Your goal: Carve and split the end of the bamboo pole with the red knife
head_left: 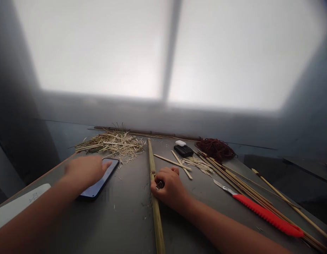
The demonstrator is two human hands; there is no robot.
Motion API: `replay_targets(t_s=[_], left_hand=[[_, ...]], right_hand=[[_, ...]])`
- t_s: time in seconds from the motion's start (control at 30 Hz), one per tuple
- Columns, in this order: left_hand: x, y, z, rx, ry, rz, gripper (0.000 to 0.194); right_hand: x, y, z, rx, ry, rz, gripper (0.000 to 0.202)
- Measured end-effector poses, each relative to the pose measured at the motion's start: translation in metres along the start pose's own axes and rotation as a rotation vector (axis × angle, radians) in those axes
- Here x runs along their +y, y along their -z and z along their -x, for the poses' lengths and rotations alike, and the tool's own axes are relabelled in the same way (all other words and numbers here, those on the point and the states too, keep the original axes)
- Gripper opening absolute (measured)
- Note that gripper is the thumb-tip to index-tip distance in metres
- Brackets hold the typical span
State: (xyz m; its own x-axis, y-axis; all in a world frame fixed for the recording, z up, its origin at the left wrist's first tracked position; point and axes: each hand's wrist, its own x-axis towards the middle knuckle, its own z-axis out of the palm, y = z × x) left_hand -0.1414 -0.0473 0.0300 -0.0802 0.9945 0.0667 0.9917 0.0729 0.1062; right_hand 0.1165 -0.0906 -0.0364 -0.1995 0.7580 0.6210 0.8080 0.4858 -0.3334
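Note:
My left hand [85, 171] is over a phone [109, 173] lying on the table, one finger stretched out to its lit screen. It holds nothing and is slightly blurred. Beside a long green bamboo stick [151, 158], my right hand [170, 187] is closed around a small dark object with a metal end [160, 185]. Most of that object is hidden in the fist, so its kind does not show. The fist rests against the stick, which runs from the front edge toward the back and has a knot near the thumb.
Thin shavings [113, 143] are heaped at the back left. To the right are flat strips [176, 162], a black case [183, 151], dark red cord [216, 148], several thin sticks [248, 188] and a red-handled knife [266, 215] with its blade exposed. A white object [23, 203] lies left.

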Motion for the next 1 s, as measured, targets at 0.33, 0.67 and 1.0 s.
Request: replay_targets(t_s=[0.33,0.67,1.0], left_hand=[[-0.01,-0.018,0.004,-0.101,-0.044,0.028,0.076],[-0.04,-0.016,-0.02,-0.253,0.252,0.852,0.07],[-0.017,0.0,-0.01,-0.422,0.577,2.061,0.026]], right_hand=[[-0.002,-0.002,0.001,-0.059,0.014,0.037,0.025],[0.002,-0.003,0.001,-0.061,0.026,0.003,0.027],[0.003,-0.004,0.002,-0.049,0.023,-0.029,0.027]])
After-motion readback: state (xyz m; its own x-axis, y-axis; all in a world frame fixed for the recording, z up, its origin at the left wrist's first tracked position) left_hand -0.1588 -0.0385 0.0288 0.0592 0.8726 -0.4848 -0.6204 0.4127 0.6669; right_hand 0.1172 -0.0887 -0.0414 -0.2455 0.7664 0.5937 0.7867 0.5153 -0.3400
